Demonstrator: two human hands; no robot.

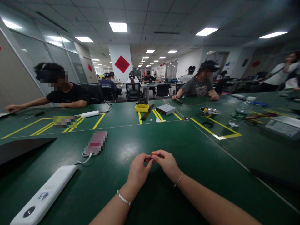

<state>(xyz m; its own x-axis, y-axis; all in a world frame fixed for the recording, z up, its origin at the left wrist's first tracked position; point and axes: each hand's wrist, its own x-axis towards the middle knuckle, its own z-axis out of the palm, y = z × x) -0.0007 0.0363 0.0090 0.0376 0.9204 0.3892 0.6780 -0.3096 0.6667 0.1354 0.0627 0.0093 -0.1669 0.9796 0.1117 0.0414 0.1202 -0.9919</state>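
Over the green table (pixel 112 175), my left hand (pixel 138 167) and my right hand (pixel 166 162) meet fingertip to fingertip. Both are closed in a pinch around a small object (pixel 152 154) with an orange-red part and a darker part. Its kind is too small to make out, and the fingers hide most of it. To the left of my hands lies a phone (pixel 95 142) with a blurred screen. A white cable (pixel 84 160) runs from it to a long white power bank (pixel 47 193).
Farther back are a yellow bin (pixel 142 108), a grey box (pixel 166 109), a metal bowl (pixel 212 111) and yellow tape outlines (pixel 219 137). A water bottle (pixel 243 109) stands at the right. Two people sit across the table. A dark panel (pixel 21 148) lies at left.
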